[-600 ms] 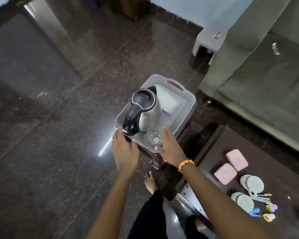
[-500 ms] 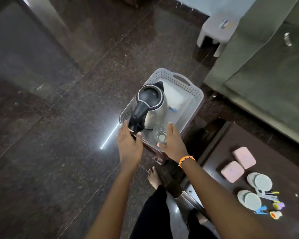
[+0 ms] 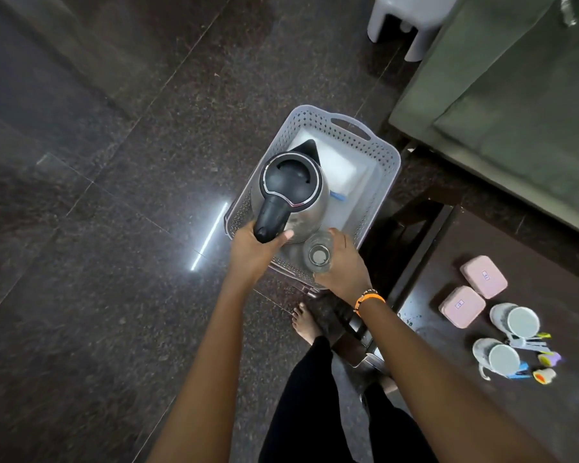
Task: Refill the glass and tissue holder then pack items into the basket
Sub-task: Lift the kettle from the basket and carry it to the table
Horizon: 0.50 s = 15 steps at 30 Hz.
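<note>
On a dark polished stone floor point(image 3: 97, 228), the grey basket point(image 3: 378, 182) holds the kettle point(image 3: 293, 192) and glass point(image 3: 318, 255) at its near edge; left hand point(image 3: 251, 252) grips the kettle handle, right hand point(image 3: 345, 265) wraps the glass.

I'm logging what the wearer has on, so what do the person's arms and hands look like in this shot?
Both forearms are bare, with no sleeves in view. The right wrist carries an orange band with a thin beaded bracelet beside it. The left hand and right hand show no gloves or rings. Black trousers appear below.
</note>
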### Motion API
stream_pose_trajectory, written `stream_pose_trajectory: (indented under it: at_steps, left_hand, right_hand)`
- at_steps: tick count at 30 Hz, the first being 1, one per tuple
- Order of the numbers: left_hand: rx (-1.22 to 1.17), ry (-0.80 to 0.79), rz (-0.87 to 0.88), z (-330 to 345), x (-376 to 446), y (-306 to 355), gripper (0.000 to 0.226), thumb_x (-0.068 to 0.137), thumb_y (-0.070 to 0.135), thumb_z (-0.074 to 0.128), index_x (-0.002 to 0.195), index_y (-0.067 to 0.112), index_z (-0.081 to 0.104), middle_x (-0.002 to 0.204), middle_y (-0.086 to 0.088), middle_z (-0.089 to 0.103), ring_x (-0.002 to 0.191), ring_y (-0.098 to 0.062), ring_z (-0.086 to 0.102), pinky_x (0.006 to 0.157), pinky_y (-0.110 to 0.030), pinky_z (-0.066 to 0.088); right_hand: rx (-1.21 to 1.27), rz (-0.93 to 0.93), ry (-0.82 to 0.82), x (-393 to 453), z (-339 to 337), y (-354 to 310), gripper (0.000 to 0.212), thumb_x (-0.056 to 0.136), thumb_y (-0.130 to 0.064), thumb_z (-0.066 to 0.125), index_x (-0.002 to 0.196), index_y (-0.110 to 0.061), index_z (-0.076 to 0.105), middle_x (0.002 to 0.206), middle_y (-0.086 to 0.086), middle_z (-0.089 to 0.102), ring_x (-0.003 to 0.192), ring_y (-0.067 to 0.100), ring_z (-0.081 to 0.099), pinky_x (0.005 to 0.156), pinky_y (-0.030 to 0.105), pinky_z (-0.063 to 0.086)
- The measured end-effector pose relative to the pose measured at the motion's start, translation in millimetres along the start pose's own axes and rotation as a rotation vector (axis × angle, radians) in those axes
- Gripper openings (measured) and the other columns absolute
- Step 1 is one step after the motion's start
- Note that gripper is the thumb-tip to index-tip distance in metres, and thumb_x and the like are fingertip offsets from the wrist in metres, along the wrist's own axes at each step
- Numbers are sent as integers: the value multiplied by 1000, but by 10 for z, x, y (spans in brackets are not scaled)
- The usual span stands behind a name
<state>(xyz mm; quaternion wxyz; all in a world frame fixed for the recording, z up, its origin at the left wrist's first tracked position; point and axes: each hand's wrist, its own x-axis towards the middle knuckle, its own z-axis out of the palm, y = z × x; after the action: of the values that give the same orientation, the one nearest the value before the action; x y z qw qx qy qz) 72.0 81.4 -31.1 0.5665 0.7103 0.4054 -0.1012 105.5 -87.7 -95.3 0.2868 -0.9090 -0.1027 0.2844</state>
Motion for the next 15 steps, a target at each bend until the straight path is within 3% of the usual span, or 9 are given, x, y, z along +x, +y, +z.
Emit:
stream_pose_trajectory:
  at_steps: [4,7,9,11,15]
  left_hand:
    - [40,72,103,30,-107,67,38,60,35,76,90,21,58,69,6,59,72,-23,60,77,-48,57]
    - [152,96,191,44,-263,147,37,66,31,80,89,19,55,68,2,56,65,-20,52,58,-25,49]
    - [211,124,239,18,-451,192,32,68,28,79,87,18,55,66,-1,53,58,-16,44,49,-19,37]
    - [183,142,249,11,-708,243,30,67,25,80,86,16,59,65,-1,53,54,-12,42,45,-13,34]
    - [112,154,259,65,-1220,290,23,68,16,79,84,18,63,65,2,57,53,0,46,48,-7,38]
  right_hand:
    - [105,-68,121,-131,-92,86,80,58,-14,74,129,-9,38,126,6,48,118,21,47,101,28,41]
    - [200,-79,207,-321,-238,153,81,58,-17,76,129,-16,38,125,2,47,115,12,47,99,20,39]
    - [268,-89,269,-477,-353,206,80,60,-19,76,131,-19,38,130,0,45,116,5,46,101,18,40]
    - [311,-109,324,-653,-489,301,79,62,-21,77,131,-20,38,131,-3,43,118,0,44,103,19,40]
    - [324,-119,378,-1002,-737,560,80,63,-19,77,132,-17,37,131,-3,43,121,7,46,104,27,43]
